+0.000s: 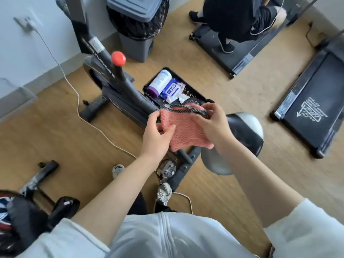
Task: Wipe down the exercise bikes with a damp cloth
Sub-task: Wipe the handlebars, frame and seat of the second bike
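Observation:
A pink knitted cloth with a dark mesh edge is held up over the black exercise bike. My left hand pinches the cloth's left edge between thumb and fingers. My right hand grips its right side and upper mesh edge. The bike has a red knob on its frame, and its grey and black saddle sits just right of my hands. The cloth hides part of the bike's frame beneath it.
A black basket beside the bike holds a white and purple wipes canister and a wipes packet. A grey bin stands behind. Treadmills lie at right; a person stands on the far one. A white cable crosses the floor.

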